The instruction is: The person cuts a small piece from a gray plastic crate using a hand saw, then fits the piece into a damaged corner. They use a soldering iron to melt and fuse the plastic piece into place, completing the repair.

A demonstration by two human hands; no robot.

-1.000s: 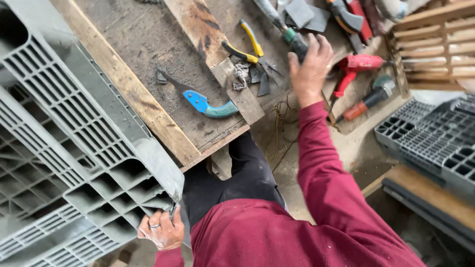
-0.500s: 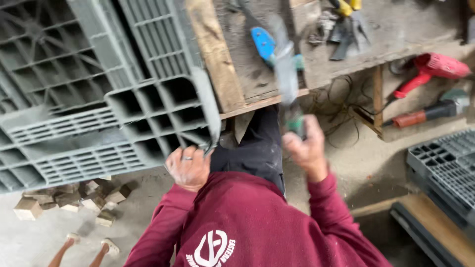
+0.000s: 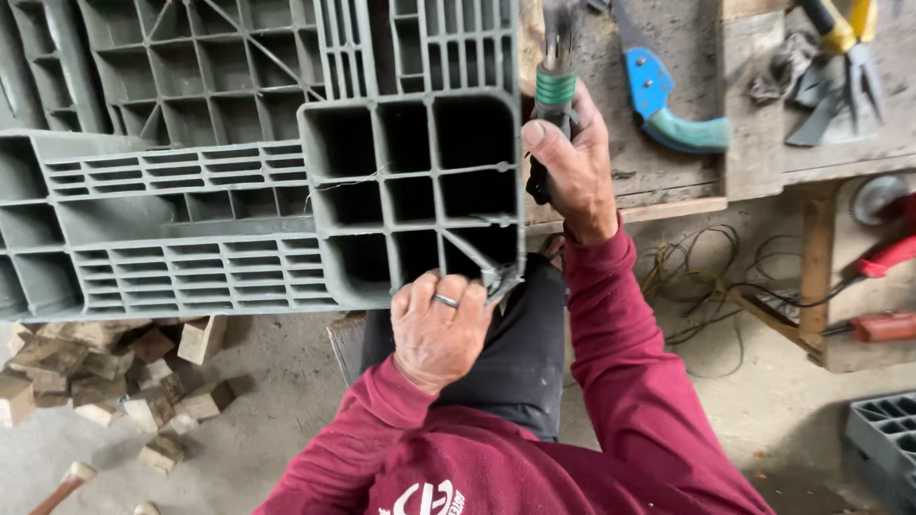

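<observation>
1. The person's left hand (image 3: 437, 329) has its grip pinching the broken lower corner of the grey plastic pallet (image 3: 258, 162), fingers curled over the edge; there's a ring on one finger.
2. The right hand (image 3: 571, 167) is wrapped tight around a dark tool with a green band (image 3: 554, 88), held upright just beside the pallet's right edge.
3. The pallet sits tilted on its side, leaning against the wooden table (image 3: 687, 167), with its open cells facing the camera.
4. On the table: a blue-and-teal handled saw (image 3: 668, 105) and yellow-handled shears (image 3: 844, 43).
5. Wood blocks (image 3: 105, 367) are piled on the floor to the left, and red power tools (image 3: 883, 286) lie under the table on the right.
</observation>
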